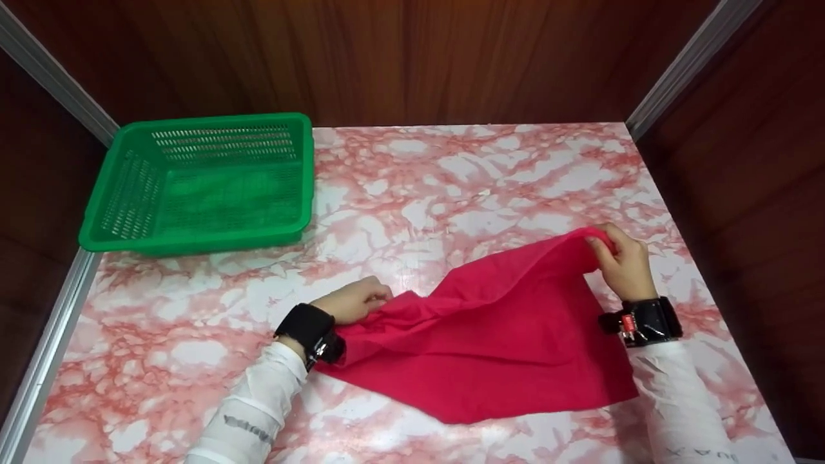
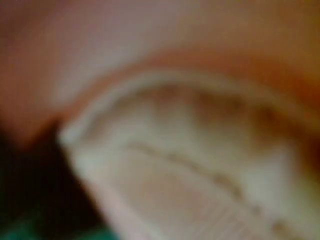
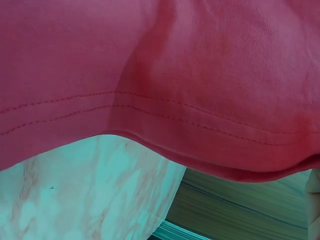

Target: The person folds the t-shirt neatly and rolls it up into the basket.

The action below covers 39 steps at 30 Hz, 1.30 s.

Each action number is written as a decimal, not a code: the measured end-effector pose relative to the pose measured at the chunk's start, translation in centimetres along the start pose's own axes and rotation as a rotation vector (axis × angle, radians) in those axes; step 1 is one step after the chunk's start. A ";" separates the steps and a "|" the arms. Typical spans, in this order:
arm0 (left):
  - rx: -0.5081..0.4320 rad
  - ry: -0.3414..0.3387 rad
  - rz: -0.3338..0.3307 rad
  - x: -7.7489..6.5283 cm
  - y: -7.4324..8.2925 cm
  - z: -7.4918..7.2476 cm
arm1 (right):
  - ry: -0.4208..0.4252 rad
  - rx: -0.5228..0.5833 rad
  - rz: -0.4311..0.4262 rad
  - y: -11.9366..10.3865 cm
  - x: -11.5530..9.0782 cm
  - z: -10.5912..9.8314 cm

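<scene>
A red cloth garment lies partly spread on the table, its far edge raised and folded at the right. My right hand pinches that raised edge between thumb and fingers. At the garment's bunched left end, my left hand has its fingers curled on the fabric; the fingertips are partly hidden. The right wrist view shows the garment's double-stitched hem close up, with a sliver of the right hand at the edge. In the left wrist view everything is too blurred and close to make out.
A green plastic basket with slotted walls stands at the back left of the marbled red and white table. Dark wood panels enclose the table at the back and both sides.
</scene>
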<state>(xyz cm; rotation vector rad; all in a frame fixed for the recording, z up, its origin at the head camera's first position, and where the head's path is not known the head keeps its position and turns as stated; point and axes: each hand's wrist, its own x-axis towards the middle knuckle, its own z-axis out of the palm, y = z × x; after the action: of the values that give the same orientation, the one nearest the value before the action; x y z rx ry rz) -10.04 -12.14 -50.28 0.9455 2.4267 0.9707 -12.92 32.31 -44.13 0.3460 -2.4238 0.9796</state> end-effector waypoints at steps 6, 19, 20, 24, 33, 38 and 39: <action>-0.150 0.197 -0.129 -0.4 -0.1 -0.3 | -0.017 -0.001 0.013 0.1 -0.1 0.1; 0.363 0.297 -0.369 -0.8 0.4 0.4 | -0.024 -0.018 0.009 0.2 -0.3 0.3; 0.422 0.285 -0.396 -0.8 0.5 0.5 | -0.023 -0.016 0.005 0.2 -0.3 0.3; 0.560 0.247 -0.400 -0.9 0.3 0.9 | -0.023 -0.008 -0.005 0.3 -0.3 0.3; 0.416 0.382 -0.304 -1.3 -0.6 -0.1 | -0.073 -0.044 0.001 0.2 -0.3 -0.1; 0.443 0.581 -0.256 -1.5 0.8 -2.4 | -0.082 -0.051 0.052 -0.3 0.3 -0.4; 0.460 0.617 -0.234 -1.5 1.3 -2.9 | -0.083 -0.049 0.053 -0.4 0.5 -0.5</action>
<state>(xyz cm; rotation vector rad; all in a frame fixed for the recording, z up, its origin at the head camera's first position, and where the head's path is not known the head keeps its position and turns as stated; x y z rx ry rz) -9.97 -13.87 -47.19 0.5051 3.2874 0.6983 -12.96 32.32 -43.34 0.3125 -2.5388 0.9430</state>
